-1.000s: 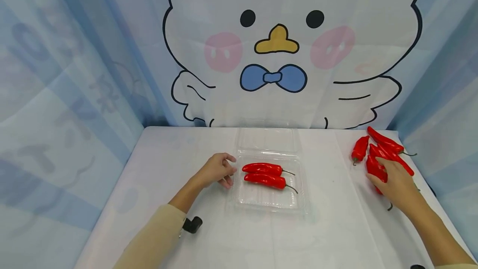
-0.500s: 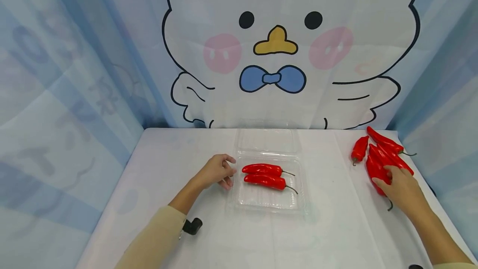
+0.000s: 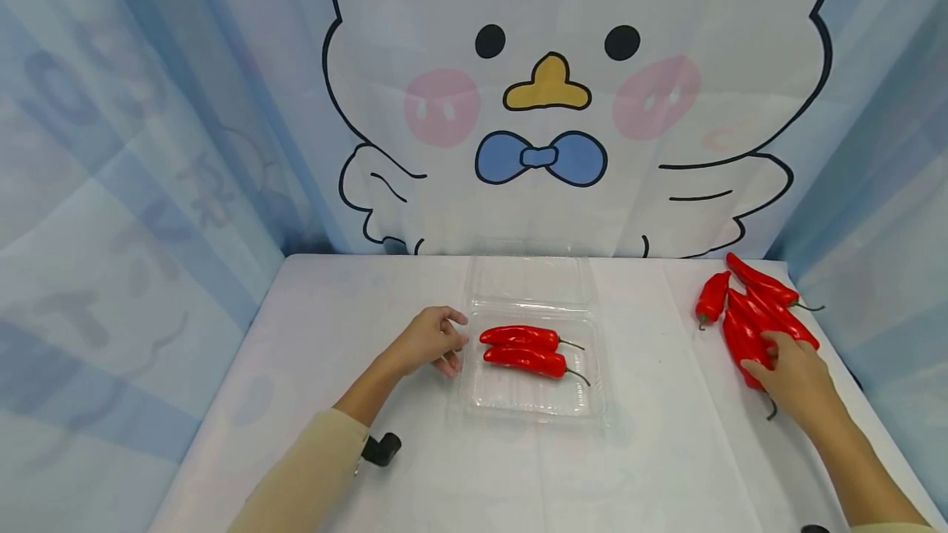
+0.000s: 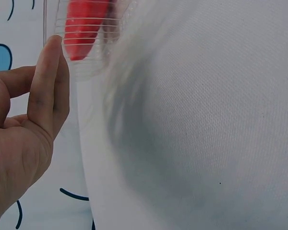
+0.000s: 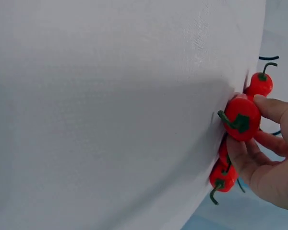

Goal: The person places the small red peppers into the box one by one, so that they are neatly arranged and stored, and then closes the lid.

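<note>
On the right, my right hand (image 3: 798, 373) pinches a long red chili pepper (image 3: 742, 345) between thumb and fingers near its stem end. Its green stem cap faces the right wrist view, where the fingers (image 5: 271, 109) close on both sides of the pepper. A clear plastic clamshell box (image 3: 511, 403) stands with its lid raised behind it. Inside lie two red peppers, an upper one (image 3: 518, 336) and a lower one (image 3: 527, 361), stems pointing right. My left hand (image 3: 429, 340) rests at the box's left side, fingers relaxed, with fingertips right at the clear wall in the left wrist view.
Several more red peppers lie bunched at the table's far right, among them a short one (image 3: 713, 297) and one by the back corner (image 3: 763, 280). A white cloth covers the table (image 3: 644, 467). Printed curtains hang at the back and on both sides.
My right hand has shifted slightly down and right along the pepper, toward its stem end. The left hand, the box and the peppers in it have stayed put.
</note>
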`<state>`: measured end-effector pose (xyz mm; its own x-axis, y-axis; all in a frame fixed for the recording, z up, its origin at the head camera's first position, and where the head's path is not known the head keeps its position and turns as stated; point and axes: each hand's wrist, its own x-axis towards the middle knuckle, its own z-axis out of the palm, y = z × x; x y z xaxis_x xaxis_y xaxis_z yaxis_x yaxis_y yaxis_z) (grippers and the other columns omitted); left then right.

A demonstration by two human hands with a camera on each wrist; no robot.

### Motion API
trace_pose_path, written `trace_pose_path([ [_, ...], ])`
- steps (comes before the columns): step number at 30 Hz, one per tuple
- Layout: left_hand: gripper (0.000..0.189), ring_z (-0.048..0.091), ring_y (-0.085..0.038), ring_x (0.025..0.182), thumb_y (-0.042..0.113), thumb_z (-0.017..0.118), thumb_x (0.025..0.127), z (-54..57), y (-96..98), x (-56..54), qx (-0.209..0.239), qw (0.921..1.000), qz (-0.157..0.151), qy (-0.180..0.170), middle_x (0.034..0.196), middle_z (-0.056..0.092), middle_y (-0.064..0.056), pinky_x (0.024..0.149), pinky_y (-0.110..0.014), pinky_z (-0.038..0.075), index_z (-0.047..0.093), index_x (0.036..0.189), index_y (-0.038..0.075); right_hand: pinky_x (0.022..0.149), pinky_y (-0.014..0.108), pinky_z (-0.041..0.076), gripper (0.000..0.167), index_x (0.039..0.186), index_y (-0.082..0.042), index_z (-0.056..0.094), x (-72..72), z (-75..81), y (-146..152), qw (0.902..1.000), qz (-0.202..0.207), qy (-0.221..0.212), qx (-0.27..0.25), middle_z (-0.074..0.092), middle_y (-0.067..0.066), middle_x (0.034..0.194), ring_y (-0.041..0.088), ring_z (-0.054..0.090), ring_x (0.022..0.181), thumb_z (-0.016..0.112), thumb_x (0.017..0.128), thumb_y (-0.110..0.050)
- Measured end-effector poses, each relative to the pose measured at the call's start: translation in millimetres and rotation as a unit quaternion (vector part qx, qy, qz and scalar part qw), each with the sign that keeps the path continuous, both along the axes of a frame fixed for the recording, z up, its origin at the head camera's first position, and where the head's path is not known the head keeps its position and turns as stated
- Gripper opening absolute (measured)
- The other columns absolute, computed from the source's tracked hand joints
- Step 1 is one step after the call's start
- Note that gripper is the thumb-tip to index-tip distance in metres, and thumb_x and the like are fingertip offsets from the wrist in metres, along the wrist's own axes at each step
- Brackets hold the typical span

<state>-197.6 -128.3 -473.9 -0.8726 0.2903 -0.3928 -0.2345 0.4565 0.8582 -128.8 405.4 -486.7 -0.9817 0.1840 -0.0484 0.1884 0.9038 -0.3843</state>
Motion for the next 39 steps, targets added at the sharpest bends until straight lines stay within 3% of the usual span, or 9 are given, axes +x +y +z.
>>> trace_pose_path([
  [18, 0.040, 0.070, -0.019, 0.058, 0.007, 0.069, 0.098, -3.9, -0.7, -0.2, 0.016, 0.9999, 0.006, -0.003, 0.087, 0.068, -0.015, 0.056, -0.032, 0.063, 0.057, 0.135, 0.000, 0.064, 0.058, 0.063, 0.088, 0.137, 0.020, 0.038, 0.7, -2.4, -1.0, 0.9991, -0.019, -0.036, -0.011, 0.051, 0.043, 0.117, 0.059, 0.049, 0.105, 0.087, 0.081, -0.026],
  [39, 0.041, 0.068, -0.019, 0.057, 0.004, 0.070, 0.097, -4.2, 0.4, 2.4, 0.038, 0.9991, 0.020, -0.002, 0.089, 0.067, -0.018, 0.054, -0.033, 0.063, 0.057, 0.135, -0.002, 0.072, 0.061, 0.063, 0.089, 0.141, 0.022, 0.028, 3.4, -5.6, -5.4, 0.9979, -0.035, -0.043, -0.034, 0.043, 0.044, 0.123, 0.059, 0.044, 0.109, 0.083, 0.084, -0.020],
])
